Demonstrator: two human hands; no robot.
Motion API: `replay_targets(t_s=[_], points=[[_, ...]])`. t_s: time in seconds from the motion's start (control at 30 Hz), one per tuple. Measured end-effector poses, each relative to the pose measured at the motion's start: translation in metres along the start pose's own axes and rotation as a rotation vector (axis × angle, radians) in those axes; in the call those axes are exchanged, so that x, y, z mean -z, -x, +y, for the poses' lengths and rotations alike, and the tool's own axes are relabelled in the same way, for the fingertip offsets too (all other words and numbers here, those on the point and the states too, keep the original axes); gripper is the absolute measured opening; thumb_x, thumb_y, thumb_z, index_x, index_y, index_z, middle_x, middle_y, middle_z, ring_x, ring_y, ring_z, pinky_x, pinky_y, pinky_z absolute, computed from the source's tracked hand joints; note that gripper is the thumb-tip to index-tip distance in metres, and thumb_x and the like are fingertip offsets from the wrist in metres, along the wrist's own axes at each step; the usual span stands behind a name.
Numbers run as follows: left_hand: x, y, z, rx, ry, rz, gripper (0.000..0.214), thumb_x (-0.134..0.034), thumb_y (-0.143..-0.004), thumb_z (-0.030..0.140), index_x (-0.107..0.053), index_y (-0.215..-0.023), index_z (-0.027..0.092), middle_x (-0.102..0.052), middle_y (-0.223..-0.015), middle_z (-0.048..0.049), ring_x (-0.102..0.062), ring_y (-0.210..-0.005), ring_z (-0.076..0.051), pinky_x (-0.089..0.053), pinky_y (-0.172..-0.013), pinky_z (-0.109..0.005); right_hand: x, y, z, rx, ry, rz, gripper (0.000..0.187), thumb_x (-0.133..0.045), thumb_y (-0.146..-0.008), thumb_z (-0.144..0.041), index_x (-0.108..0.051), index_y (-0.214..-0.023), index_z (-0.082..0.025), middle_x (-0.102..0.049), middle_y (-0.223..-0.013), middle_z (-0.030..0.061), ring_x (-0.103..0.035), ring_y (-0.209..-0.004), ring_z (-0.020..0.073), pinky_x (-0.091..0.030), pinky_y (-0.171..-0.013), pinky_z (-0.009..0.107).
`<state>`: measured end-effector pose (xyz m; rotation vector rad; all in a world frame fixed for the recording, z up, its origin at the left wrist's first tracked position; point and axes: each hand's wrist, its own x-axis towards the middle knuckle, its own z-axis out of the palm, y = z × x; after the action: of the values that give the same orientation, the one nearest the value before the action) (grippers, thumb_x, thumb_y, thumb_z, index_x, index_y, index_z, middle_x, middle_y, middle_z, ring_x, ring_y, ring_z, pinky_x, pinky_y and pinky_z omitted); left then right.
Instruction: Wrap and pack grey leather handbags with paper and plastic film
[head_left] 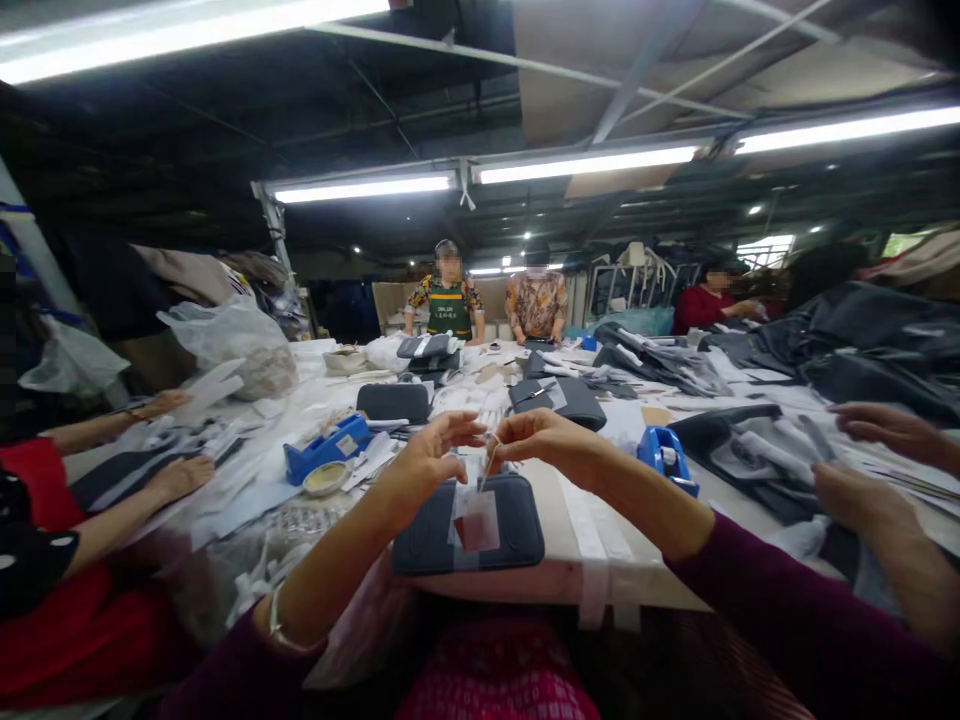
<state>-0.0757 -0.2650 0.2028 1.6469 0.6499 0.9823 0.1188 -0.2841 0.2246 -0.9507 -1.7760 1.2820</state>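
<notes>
A dark grey zip case (pixel 517 520) lies flat in front of me at the table's near edge. On its middle rests a reddish-brown tag in a clear plastic sleeve (pixel 477 522), over a pale band running across the case. My right hand (pixel 544 445) pinches a thin light string (pixel 492 458) that runs down towards the tag. Facing it, my left hand (pixel 435 455) is curved above the case's far edge, with a gap between thumb and fingers and nothing visible in it.
Blue tape dispensers stand left (pixel 328 450) and right (pixel 667 460) of me. A shallow round dish (pixel 326 479) sits by the left one. More dark cases (pixel 394 403) and white scraps cover the table. Co-workers' hands (pixel 180 478) work at both sides; people stand opposite.
</notes>
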Motion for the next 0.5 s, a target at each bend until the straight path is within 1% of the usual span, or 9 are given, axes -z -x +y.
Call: replay_targets(t_s=[0.03, 0.1, 0.2, 0.3, 0.37, 0.43, 0.5], points=[[-0.005, -0.002, 0.003, 0.031, 0.049, -0.042, 0.058, -0.057, -0.06, 0.004, -0.052, -0.116, 0.018, -0.056, -0.119, -0.011, -0.055, -0.105, -0.024, -0.046, -0.063, -0.024, 0.001, 0.002, 0.002, -0.006, 0.001, -0.005, 0.02, -0.072, -0.064, -0.032, -0.066, -0.069, -0.013, -0.07, -0.074, 0.0041, -0.061, -0.076, 0.0161, -0.041, -0.08, 0.029], [-0.015, -0.007, 0.006, 0.079, 0.083, -0.091, 0.058, -0.059, -0.058, 0.005, -0.052, -0.115, 0.017, -0.057, -0.112, -0.0102, -0.056, -0.099, -0.022, -0.046, -0.061, -0.024, 0.003, 0.005, 0.009, -0.018, -0.029, -0.031, 0.02, -0.071, -0.062, -0.031, -0.067, -0.07, -0.013, -0.07, -0.073, 0.0038, -0.062, -0.078, 0.0174, -0.041, -0.082, 0.031], [-0.027, -0.015, 0.002, 0.145, 0.006, -0.149, 0.055, -0.061, -0.059, 0.006, -0.052, -0.113, 0.015, -0.06, -0.097, -0.0062, -0.059, -0.088, -0.018, -0.046, -0.064, -0.026, 0.007, 0.007, 0.025, -0.033, -0.016, -0.036, 0.015, -0.068, -0.062, -0.027, -0.066, -0.069, -0.013, -0.068, -0.068, 0.0026, -0.063, -0.073, 0.0175, -0.044, -0.077, 0.03], [-0.033, -0.023, -0.009, 0.215, -0.077, -0.299, 0.043, -0.062, -0.062, 0.009, -0.054, -0.104, 0.014, -0.062, -0.087, -0.0043, -0.06, -0.077, -0.016, -0.044, -0.061, -0.026, 0.013, 0.011, 0.042, -0.031, 0.162, 0.024, 0.008, -0.061, -0.062, -0.019, -0.066, -0.065, -0.013, -0.065, -0.061, 0.001, -0.059, -0.062, 0.0147, -0.043, -0.065, 0.027], [-0.036, -0.028, -0.016, 0.242, -0.116, -0.387, 0.032, -0.061, -0.063, 0.01, -0.055, -0.095, 0.013, -0.062, -0.084, -0.004, -0.058, -0.072, -0.015, -0.042, -0.058, -0.025, 0.017, 0.014, 0.049, -0.014, 0.308, 0.034, 0.011, -0.059, -0.063, -0.015, -0.068, -0.067, -0.014, -0.066, -0.062, 0.0004, -0.058, -0.059, 0.0135, -0.041, -0.059, 0.024], [-0.038, -0.033, -0.024, 0.257, -0.139, -0.426, 0.027, -0.062, -0.063, 0.01, -0.055, -0.089, 0.013, -0.062, -0.083, -0.0036, -0.057, -0.07, -0.014, -0.04, -0.056, -0.024, 0.022, 0.017, 0.052, 0.001, 0.444, 0.031, 0.015, -0.057, -0.064, -0.012, -0.071, -0.071, -0.014, -0.067, -0.063, 0.0001, -0.058, -0.059, 0.0128, -0.039, -0.057, 0.023], [-0.041, -0.038, -0.03, 0.268, -0.125, -0.443, 0.029, -0.062, -0.061, 0.009, -0.056, -0.089, 0.013, -0.063, -0.083, -0.0033, -0.056, -0.071, -0.014, -0.04, -0.057, -0.023, 0.025, 0.019, 0.051, -0.002, 0.57, 0.039, 0.017, -0.057, -0.066, -0.011, -0.072, -0.071, -0.015, -0.066, -0.062, 0.0002, -0.057, -0.059, 0.0124, -0.036, -0.055, 0.022]])
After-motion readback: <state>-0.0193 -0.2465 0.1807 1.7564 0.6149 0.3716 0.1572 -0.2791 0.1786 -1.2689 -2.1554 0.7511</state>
